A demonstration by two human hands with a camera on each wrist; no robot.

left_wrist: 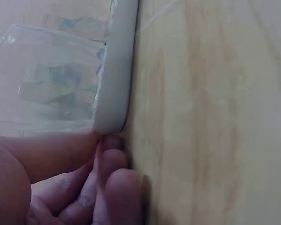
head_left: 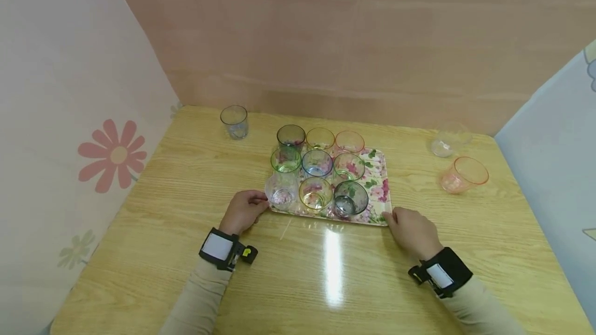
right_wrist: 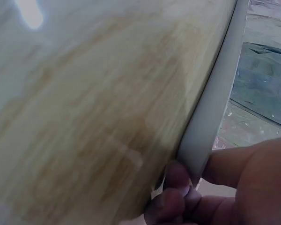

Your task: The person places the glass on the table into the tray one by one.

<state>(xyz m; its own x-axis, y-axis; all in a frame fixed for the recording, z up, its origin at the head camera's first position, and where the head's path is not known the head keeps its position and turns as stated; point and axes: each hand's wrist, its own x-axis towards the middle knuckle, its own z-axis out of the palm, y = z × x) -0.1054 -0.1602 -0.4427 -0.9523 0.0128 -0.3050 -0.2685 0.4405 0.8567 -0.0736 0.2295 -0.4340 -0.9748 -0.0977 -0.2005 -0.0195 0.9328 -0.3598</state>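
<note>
A floral tray (head_left: pixel 383 165) with a pale rim lies on the table, and several clear and tinted glasses stand on it in three rows. My left hand (head_left: pixel 243 212) pinches the tray's near left corner between thumb and fingers, beside a clear glass (head_left: pixel 281 193). At the near right corner, my right hand (head_left: pixel 413 231) grips the rim, with the thumb on top and fingers curled below. A dark grey glass (head_left: pixel 351 199) stands closest to that hand. Both wrist views show the tray's edge (left_wrist: pixel 116 75) held at a corner; whether it touches the table I cannot tell.
Off the tray, a dark-rimmed glass (head_left: pixel 235 123) stands at the back left. To the right are an orange-tinted glass (head_left: pixel 458 177) and a clear glass (head_left: pixel 444 145) that seems tilted or lying down. A brown wall covering (head_left: pixel 335 40) rises behind the wooden table (head_left: pixel 158 252).
</note>
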